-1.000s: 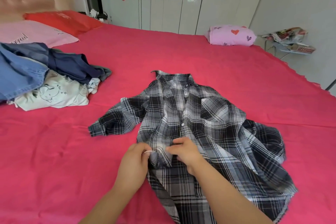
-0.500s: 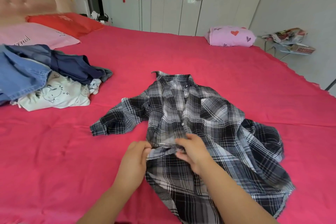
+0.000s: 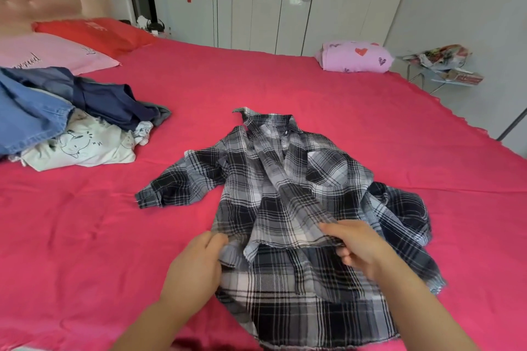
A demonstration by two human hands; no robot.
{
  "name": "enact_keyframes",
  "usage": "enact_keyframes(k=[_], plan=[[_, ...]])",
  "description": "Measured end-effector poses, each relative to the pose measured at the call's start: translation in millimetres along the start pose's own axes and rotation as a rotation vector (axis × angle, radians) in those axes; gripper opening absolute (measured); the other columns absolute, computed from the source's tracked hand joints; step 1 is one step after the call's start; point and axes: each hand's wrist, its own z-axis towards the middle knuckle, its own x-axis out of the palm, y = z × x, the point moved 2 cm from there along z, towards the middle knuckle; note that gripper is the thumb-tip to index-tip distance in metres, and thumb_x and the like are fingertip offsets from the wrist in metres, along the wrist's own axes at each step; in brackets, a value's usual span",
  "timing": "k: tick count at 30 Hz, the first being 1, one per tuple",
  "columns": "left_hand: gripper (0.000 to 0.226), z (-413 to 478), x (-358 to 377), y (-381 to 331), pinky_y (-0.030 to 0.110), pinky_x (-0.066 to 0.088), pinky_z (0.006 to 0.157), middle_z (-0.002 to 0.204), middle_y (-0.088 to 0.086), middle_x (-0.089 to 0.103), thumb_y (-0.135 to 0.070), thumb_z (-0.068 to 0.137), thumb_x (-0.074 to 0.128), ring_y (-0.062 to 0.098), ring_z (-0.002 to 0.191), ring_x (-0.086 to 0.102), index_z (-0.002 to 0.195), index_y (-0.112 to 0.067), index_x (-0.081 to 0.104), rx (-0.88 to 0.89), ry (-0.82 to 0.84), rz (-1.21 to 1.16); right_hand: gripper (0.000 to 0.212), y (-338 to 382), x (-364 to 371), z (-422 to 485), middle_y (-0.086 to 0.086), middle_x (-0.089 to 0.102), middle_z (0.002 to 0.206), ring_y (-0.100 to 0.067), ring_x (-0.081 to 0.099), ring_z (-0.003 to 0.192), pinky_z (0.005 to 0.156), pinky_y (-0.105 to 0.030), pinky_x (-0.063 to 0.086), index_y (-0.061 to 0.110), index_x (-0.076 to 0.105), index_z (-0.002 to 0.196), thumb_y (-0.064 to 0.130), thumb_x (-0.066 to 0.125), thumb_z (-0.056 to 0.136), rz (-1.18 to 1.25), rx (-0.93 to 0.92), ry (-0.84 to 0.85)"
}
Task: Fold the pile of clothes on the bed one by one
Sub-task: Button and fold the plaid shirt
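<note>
Left grip [image 3: 196,262]: fingers curled, pinching the near-left edge of the black, grey and white plaid shirt [image 3: 285,179]
Right grip [image 3: 360,248]: thumb on top, clamped on that shirt's lifted front hem, kinda blurry
Shirt spot: front-up on the hot pink bed [image 3: 285,79], collar far, one sleeve out left
Pile: crumpled heap of denim, navy and white clothes [image 3: 71,122], far left, well apart
</note>
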Motion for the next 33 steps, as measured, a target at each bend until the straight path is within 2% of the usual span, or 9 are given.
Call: enact_keyframes(k=[2,5,8,12,17,21,25,29,33], plan=[[0.020,-4,-4,9,0.021,0.031,0.041,0.071,-0.005,0.056,-0.013,0.065,0.047,0.020,0.058,0.059,0.082,-0.022,0.051,-0.090,-0.067,0.060,0.018,-1,-14,-11,0.003,0.047,0.058,-0.005,0.032,0.037,0.035,-0.016,0.026,0.007,0.062,0.090,0.023,0.065,0.085,-0.072,-0.009,-0.006],[0.023,-10,-6,18,0.031,0.044,0.046,0.078,0.003,0.058,-0.019,0.075,0.038,0.030,0.067,0.061,0.086,-0.015,0.057,-0.258,-0.080,-0.010,0.014,-9,-18,-27,0.007,0.051,0.050,-0.005,0.033,0.038,0.036,-0.015,0.028,0.008,0.061,0.088,0.022,0.064,0.086,-0.147,0.031,0.100],[0.025,-12,-10,21,0.042,0.049,0.063,0.090,0.010,0.062,-0.012,0.079,0.046,0.037,0.085,0.061,0.098,-0.010,0.062,-0.492,-0.116,-0.086,0.013,-25,-5,-31,0.000,0.049,0.072,-0.006,0.037,0.045,0.040,-0.015,0.037,0.014,0.055,0.084,0.024,0.063,0.088,-0.189,0.083,0.102],[0.049,-15,0,11,0.041,0.051,0.070,0.094,0.001,0.065,-0.028,0.061,0.041,0.028,0.084,0.061,0.106,-0.019,0.059,-0.153,0.023,0.209,0.016,-42,7,-18,-0.003,0.045,0.081,-0.008,0.042,0.049,0.052,-0.017,0.048,0.012,0.061,0.089,0.029,0.060,0.089,-0.204,0.109,0.040],[0.076,3,22,-21,0.045,0.050,0.087,0.114,-0.004,0.064,-0.025,0.039,0.083,0.022,0.099,0.062,0.112,-0.030,0.064,0.273,0.311,0.317,0.024,-35,12,-13,-0.003,0.052,0.079,-0.011,0.049,0.063,0.054,-0.017,0.048,0.009,0.064,0.096,0.031,0.062,0.087,-0.135,0.076,0.015],[0.039,15,19,-24,0.037,0.036,0.102,0.096,-0.008,0.066,-0.011,0.063,0.072,0.014,0.092,0.061,0.099,-0.027,0.066,0.227,0.394,0.395,0.023,-26,10,-18,-0.002,0.053,0.076,-0.009,0.047,0.055,0.050,-0.017,0.045,0.011,0.065,0.096,0.032,0.063,0.086,-0.089,0.053,0.011],[0.044,16,-2,7,0.018,0.044,0.050,0.049,-0.011,0.051,-0.007,0.020,0.078,0.008,0.043,0.053,0.054,-0.027,0.059,0.228,0.355,0.345,0.019,-18,0,-33,0.000,0.059,0.087,-0.011,0.055,0.059,0.055,-0.021,0.049,0.014,0.063,0.096,0.029,0.065,0.085,-0.059,0.041,0.015],[0.026,7,-33,17,0.021,0.041,0.052,0.054,-0.011,0.052,-0.010,0.042,0.061,0.010,0.047,0.054,0.061,-0.028,0.060,0.298,0.271,0.333,0.012,-22,0,-47,-0.002,0.059,0.075,-0.010,0.053,0.051,0.058,-0.023,0.049,0.008,0.061,0.089,0.018,0.065,0.086,-0.077,0.091,0.123],[0.024,-7,-18,14,0.016,0.045,0.056,0.053,-0.015,0.054,-0.036,0.042,0.078,0.001,0.051,0.056,0.060,-0.033,0.064,0.337,0.471,0.374,0.027,-41,11,-40,0.002,0.044,0.060,-0.004,0.049,0.040,0.049,-0.018,0.046,0.009,0.053,0.074,0.030,0.056,0.091,-0.543,0.150,0.116]])
